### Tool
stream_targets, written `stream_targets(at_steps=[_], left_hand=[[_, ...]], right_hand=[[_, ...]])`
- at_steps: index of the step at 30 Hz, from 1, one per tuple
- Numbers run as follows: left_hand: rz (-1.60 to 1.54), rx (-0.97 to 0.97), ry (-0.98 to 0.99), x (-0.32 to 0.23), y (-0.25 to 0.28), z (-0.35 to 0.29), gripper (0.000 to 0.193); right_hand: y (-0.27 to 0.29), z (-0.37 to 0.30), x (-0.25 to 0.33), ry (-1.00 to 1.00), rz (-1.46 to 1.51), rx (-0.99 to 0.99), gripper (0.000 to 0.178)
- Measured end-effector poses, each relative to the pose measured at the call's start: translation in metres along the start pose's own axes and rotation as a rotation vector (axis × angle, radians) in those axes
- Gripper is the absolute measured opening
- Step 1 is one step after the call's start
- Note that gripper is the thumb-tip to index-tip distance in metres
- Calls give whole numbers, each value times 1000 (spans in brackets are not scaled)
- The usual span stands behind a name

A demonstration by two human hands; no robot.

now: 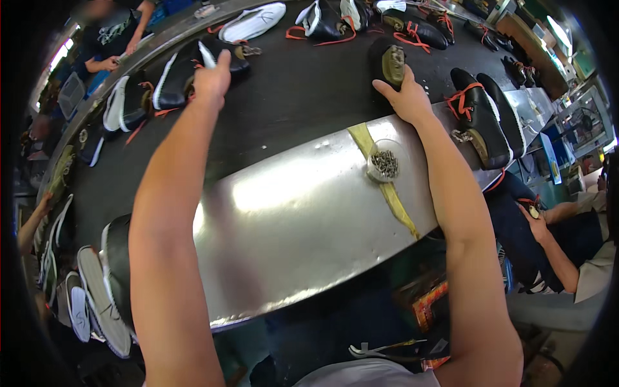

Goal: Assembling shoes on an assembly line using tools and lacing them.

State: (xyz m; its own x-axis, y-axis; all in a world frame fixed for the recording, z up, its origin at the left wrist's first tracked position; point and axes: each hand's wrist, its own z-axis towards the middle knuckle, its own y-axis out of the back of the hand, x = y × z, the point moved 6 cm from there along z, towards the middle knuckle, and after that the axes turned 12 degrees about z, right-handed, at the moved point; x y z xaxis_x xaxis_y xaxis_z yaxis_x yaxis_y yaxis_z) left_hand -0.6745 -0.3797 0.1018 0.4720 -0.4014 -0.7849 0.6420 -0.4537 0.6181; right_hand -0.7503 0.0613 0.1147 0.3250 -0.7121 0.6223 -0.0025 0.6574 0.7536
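My left hand [211, 80] is stretched far out over the dark belt, its fingers closed round a black shoe [237, 59] with a white edge; the fingers' far side is partly hidden. Farther right, my right hand [406, 97] grips a second black shoe [383, 57] at its near end, thumb on the left and fingers on the right. An olive-brown, worn block shows in that shoe's opening. Between my forearms lies a shiny metal work plate [290, 226], bearing a clear round tub [384, 164] of small metal nails or tacks.
Black shoes with orange laces [480, 116] rest at right, and white-soled ones [122, 103] at left. More line the belt's [303, 90] far side. Yellow tape [400, 209] crosses the plate. Upright soles [103, 303] stand lower left. Co-workers sit at right [548, 238] and far left [116, 39].
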Motion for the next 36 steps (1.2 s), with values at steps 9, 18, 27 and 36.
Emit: stream_targets(at_steps=[9, 18, 27, 36], left_hand=[[-188, 135, 178, 26, -14, 101, 65], [-416, 663, 71, -15, 105, -142, 38], [860, 818, -411, -3, 177, -319, 78], [474, 501, -390, 13, 131, -205, 59]], right_hand=[[-3, 3, 21, 50, 93, 13, 99], [33, -5, -9, 358, 115, -435, 76], [-12, -241, 207, 1012, 418, 493, 74], [-29, -278, 199, 766, 234, 528, 77]])
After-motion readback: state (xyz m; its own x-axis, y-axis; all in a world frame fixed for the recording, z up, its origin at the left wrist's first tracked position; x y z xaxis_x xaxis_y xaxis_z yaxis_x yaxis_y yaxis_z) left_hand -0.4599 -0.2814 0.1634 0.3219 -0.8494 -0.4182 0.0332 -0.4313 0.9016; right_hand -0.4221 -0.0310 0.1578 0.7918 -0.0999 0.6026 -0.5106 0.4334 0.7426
